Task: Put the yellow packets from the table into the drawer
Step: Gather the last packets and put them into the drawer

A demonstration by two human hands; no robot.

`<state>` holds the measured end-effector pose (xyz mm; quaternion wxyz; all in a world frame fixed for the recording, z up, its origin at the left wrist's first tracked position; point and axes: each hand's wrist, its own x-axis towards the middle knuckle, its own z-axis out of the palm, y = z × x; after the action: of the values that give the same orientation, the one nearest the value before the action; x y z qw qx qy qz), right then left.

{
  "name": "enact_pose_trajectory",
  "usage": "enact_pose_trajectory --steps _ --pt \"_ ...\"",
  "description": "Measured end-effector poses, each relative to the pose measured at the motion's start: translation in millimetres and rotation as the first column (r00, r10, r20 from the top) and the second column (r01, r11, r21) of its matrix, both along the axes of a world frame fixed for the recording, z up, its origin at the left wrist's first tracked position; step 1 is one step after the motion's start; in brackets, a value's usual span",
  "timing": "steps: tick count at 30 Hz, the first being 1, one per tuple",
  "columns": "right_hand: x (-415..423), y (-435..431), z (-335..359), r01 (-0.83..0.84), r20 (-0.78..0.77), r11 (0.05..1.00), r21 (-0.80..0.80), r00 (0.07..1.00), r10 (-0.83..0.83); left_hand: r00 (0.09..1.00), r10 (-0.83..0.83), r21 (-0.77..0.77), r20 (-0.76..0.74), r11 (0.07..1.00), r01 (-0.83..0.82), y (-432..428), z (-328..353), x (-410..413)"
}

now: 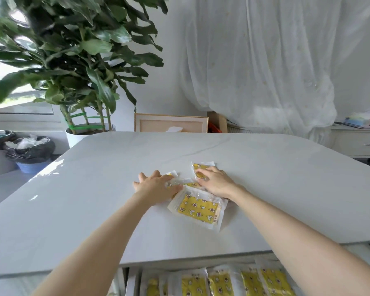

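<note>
Head view: the yellow packets (198, 208) lie overlapping on the table (94, 189), 1 under the fingertips of the right hand (214, 181), others beneath the left hand (156, 184), the largest just nearer than both. Both hands lie flat, fingers straight, gripping nothing. The packets look light, floppy and slick, probably best slid into a stack and pinched at an edge. The glossy table should let them slide. Below the forearms, the open drawer (131, 283) holds similar packets; beyond the hands, a potted plant (83, 60).
</note>
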<state>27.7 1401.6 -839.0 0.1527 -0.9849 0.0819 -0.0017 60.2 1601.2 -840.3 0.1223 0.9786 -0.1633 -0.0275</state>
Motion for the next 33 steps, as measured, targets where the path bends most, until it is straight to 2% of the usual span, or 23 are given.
enact_pose_trajectory --steps 6,8,11,12,14,16,17,19,22,24,27,31,33 --pt "-48.0 16.0 7.4 -0.003 -0.064 1.0 0.012 0.998 0.004 0.998 0.032 0.056 -0.047 0.998 -0.029 18.5 11.9 -43.7" --pt "-62.3 22.5 14.8 0.002 0.01 0.998 0.064 1.0 -0.003 0.996 0.045 0.054 -0.071 0.998 -0.041 28.6 20.2 -57.8" --pt "-84.4 40.6 35.0 -0.052 0.116 0.988 0.147 0.993 0.035 0.993 0.05 -0.078 -0.11 0.995 -0.059 38.5 28.3 -69.3" --pt "-91.5 46.2 41.8 -0.084 0.077 0.985 0.152 0.994 0.072 0.99 0.06 -0.082 -0.128 0.994 -0.071 41.8 30.2 -70.2" --pt "-101.7 52.1 49.8 -0.122 -0.12 0.985 0.125 0.983 0.137 0.993 0.041 -0.012 -0.109 0.999 -0.043 50.4 32.3 -70.1" --pt "-111.9 55.1 50.3 -0.151 -0.319 0.988 0.02 0.936 0.149 0.995 0.045 0.014 -0.093 0.999 -0.044 56.5 33.5 -77.0" --pt "-115.8 55.2 48.1 -0.168 -0.356 0.985 -0.023 0.923 0.149 0.992 0.055 0.015 -0.113 0.998 -0.053 57.7 33.2 -80.6" --pt "-124.2 55.6 44.9 -0.175 -0.318 0.984 -0.015 0.934 0.161 0.989 0.051 0.011 -0.136 0.999 -0.05 61.2 31.5 -84.2" --pt "-134.3 52.6 39.2 -0.137 -0.237 0.987 0.086 0.959 0.153 0.989 0.0 -0.012 -0.15 1.0 -0.001 66.4 27.4 -82.4" --pt "-138.7 52.1 37.4 -0.114 -0.191 0.989 0.092 0.973 0.129 0.978 0.005 -0.107 -0.207 0.994 -0.027 69.5 25.2 -80.8" --pt "-142.1 54.4 38.5 -0.081 -0.105 0.996 0.037 0.991 0.084 0.94 -0.007 -0.227 -0.342 0.971 -0.075 69.4 25.8 -85.7" --pt "-147.9 61.3 37.9 -0.117 -0.023 0.987 -0.106 0.993 0.115 0.92 -0.017 -0.207 -0.392 0.976 -0.07 68.1 26.7 -91.6" --pt "-150.5 63.6 35.9 -0.131 0.008 0.988 -0.08 0.991 0.132 0.912 -0.025 -0.205 -0.408 0.977 -0.065 68.6 26.2 -94.2"
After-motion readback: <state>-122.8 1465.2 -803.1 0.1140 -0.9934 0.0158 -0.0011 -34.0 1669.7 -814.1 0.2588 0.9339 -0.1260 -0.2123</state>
